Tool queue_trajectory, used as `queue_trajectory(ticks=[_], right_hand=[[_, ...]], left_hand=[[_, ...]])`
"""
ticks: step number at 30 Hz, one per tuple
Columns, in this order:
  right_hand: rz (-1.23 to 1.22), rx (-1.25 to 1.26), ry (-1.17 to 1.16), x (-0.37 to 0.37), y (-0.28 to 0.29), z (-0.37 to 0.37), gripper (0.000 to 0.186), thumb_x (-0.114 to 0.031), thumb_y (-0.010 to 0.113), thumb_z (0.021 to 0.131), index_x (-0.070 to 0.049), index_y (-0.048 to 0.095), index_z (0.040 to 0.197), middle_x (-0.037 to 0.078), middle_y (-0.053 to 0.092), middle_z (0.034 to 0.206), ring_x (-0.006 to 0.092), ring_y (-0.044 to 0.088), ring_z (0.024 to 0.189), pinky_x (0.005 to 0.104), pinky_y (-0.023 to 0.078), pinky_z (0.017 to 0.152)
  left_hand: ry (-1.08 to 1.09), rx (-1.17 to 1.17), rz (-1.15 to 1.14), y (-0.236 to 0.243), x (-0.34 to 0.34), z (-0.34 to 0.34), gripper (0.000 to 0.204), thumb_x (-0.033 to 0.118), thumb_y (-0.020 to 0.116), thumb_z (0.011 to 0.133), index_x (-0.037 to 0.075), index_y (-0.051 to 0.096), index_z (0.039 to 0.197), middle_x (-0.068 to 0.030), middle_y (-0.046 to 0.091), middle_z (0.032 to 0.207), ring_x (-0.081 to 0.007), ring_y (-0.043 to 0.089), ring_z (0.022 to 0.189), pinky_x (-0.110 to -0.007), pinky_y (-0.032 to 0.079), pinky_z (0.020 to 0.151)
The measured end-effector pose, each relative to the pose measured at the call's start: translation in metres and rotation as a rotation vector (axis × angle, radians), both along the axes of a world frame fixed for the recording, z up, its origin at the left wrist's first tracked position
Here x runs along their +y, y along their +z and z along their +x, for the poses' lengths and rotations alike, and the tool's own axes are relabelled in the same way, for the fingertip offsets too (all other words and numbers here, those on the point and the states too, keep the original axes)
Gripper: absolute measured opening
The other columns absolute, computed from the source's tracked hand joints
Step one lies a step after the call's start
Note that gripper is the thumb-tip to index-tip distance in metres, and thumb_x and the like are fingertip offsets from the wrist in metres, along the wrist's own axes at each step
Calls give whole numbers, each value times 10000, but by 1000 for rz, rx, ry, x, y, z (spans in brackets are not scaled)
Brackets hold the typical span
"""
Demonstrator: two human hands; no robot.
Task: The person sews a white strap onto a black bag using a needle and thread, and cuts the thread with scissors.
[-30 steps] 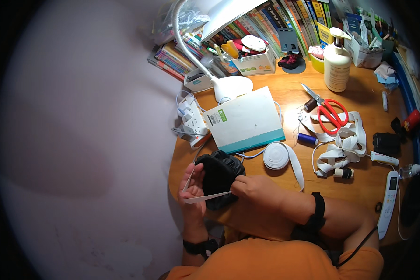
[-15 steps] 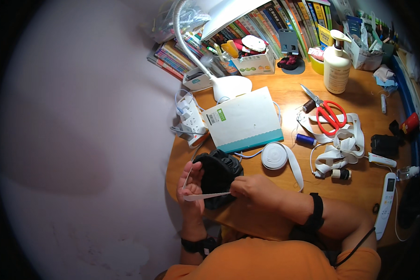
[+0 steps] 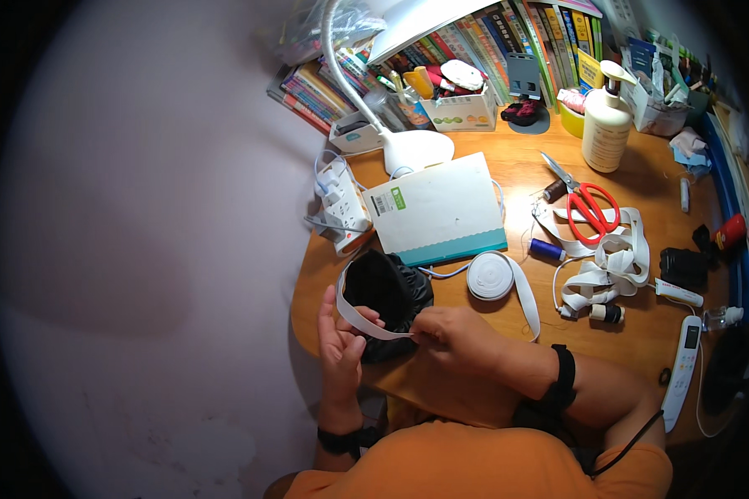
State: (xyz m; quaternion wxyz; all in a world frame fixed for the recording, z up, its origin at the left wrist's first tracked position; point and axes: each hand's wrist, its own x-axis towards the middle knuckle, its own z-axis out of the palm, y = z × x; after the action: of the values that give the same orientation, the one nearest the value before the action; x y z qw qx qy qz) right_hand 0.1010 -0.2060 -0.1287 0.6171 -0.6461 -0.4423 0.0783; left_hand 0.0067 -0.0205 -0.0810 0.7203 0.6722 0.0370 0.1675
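Note:
My right hand (image 3: 448, 334) is closed in a pinch on the end of a white elastic band (image 3: 366, 326) at the desk's near left edge. From there the band curves left and up along the rim of a gathered black fabric piece (image 3: 412, 287), whose dark opening faces up. My left hand (image 3: 341, 337) is open at the band's left bend, its fingers apart, some outside the band and some behind it. Whether the band is attached to the fabric cannot be made out. The fabric's lower part is partly hidden by the band and my hands.
A white elastic roll (image 3: 490, 276) lies right of the fabric. Further right are red-handled scissors (image 3: 592, 212), a blue thread spool (image 3: 548, 249) and loose white elastic (image 3: 620, 258). Behind stand a white-and-teal notebook (image 3: 441, 208), a lamp (image 3: 416, 152), a power strip (image 3: 341, 208) and a pump bottle (image 3: 606, 129).
The band has swung from a taut straight stretch into a wider curve round the fabric's opening. My left hand's fingers have spread and shifted; my right hand keeps its pinch. The view has shifted slightly.

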Motion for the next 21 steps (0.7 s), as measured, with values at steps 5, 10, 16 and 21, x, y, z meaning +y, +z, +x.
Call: queue_trajectory(ticks=[5,10,16,21], right_hand=[[26,-5,7,-1,1,0,66,-61,637,809,-39,584,843,162,607,827,386,612,805,436,496,677],[-74,-90,-26,0,-5,4,115,-116,667,856,-35,589,883,150,604,820,370,611,795,426,493,668],[-375,-491,-642,-56,56,74,152,-146,682,832,-62,616,939,144,613,817,366,626,751,428,503,636],[-882,-382,-1024,-149,49,115,215,-145,684,806,-35,561,944,175,622,927,380,614,895,484,489,778]], left_hand=[[-33,99,77,-10,7,-6,611,281,756,856,35,443,1320,-72,601,962,-112,576,852,-244,471,794],[-11,337,128,-10,2,5,170,92,696,908,20,649,1055,-15,669,892,-79,602,802,-224,485,766],[-36,263,142,-11,6,5,187,130,697,912,0,651,1038,-23,673,873,-82,605,791,-221,481,753],[-166,291,107,-7,5,13,126,94,641,929,7,647,1019,-29,665,871,-85,612,811,-233,489,767]])
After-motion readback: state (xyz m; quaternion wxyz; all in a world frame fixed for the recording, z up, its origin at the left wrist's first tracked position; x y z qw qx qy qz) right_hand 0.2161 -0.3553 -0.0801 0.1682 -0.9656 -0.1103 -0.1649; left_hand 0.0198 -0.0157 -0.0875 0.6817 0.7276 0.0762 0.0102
